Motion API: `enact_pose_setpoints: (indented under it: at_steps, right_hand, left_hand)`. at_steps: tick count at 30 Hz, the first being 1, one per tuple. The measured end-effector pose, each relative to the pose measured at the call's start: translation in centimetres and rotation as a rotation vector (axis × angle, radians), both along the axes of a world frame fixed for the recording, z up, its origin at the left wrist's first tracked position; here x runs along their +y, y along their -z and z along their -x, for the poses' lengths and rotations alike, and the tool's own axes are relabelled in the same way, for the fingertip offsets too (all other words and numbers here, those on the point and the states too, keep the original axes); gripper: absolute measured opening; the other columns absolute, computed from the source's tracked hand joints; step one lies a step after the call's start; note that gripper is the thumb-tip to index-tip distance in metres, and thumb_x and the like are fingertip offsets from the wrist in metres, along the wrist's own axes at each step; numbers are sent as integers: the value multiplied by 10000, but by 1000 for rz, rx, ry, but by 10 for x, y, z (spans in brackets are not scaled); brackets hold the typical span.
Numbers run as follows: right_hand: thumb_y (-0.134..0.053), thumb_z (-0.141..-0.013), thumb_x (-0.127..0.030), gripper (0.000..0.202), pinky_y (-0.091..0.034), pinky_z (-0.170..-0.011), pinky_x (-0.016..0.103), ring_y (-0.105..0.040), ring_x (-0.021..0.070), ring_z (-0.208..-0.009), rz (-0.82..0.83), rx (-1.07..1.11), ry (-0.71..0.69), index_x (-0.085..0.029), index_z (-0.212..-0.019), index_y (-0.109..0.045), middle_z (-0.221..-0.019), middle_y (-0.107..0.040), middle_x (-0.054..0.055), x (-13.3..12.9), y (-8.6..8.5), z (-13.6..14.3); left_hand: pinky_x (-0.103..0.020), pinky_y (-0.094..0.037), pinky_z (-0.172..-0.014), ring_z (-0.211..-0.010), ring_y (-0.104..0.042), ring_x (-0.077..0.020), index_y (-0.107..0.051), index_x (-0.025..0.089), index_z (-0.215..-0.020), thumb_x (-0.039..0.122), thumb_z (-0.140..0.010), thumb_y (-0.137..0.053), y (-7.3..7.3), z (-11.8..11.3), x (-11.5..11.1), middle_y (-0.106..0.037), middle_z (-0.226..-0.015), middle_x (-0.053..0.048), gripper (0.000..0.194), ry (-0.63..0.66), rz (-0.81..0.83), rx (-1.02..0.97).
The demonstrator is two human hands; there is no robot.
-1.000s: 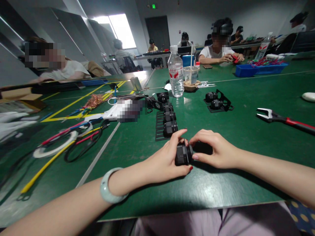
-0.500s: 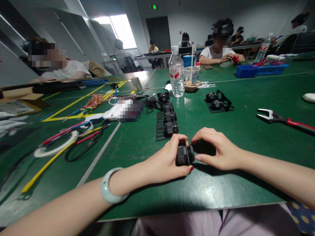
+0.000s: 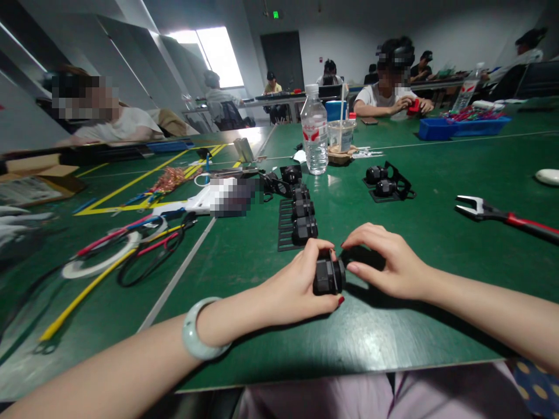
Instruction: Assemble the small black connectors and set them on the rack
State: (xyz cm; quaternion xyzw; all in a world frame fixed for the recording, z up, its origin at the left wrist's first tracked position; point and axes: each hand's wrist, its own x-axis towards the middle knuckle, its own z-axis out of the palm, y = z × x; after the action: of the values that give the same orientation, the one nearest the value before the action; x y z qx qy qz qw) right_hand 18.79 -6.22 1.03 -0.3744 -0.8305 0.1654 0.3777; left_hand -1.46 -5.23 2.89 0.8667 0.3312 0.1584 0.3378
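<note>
Green surface (image 3: 437,233) w/ row of black parts (image 3: 304,230) just beyond L hand (image 3: 290,285), tool (image 3: 484,210) out past R hand (image 3: 388,262). Fitting (image 3: 325,278) sits btwn the hands, in L hand, thumb & fingers closed round its body. R hand half open, curled by the ring end, no visible hold; can't tell if touching. Fitting's prob. light, stiff, a bit slick, not fragile; best grip = faceted body. Long axis approx. L–R, ring end toward R hand.
</note>
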Motion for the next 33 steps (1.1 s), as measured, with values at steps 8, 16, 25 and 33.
enact_pose_setpoints:
  at_steps: [8,16,25,33]
  right_hand:
    - [-544,-746,-248,128,-447,-700,291,-593,157,-745,208,185,140,-185,-797,-642,-795,-661,40,10,7,10]
    - [-578,-694,-325,198,-445,-598,251,-581,128,-634,623,496,57,-141,-731,-641,-714,-661,37,13,9,20]
    - [-615,-647,-307,185,-381,-534,222,-503,83,-533,743,552,97,-124,-659,-629,-628,-628,18,16,7,23]
    - [-640,-616,-330,212,-393,-556,227,-515,86,-552,798,652,83,-125,-671,-630,-630,-625,14,15,3,26]
  left_hand:
    - [-355,-412,-814,-919,-496,-195,-283,190,-1140,283,-657,-599,0,0,0,-459,-1046,-66,585,-8,13,0]
    - [-364,-412,-812,-918,-495,-205,-312,186,-1137,270,-644,-599,-2,0,0,-470,-1007,-61,576,-15,-9,7]
    - [-360,-414,-792,-899,-501,-203,-322,180,-1124,263,-654,-594,-3,-1,1,-484,-963,-53,550,5,-3,26]
    - [-367,-408,-810,-912,-496,-204,-318,184,-1130,255,-652,-595,-3,-1,1,-483,-966,-50,558,17,-3,2]
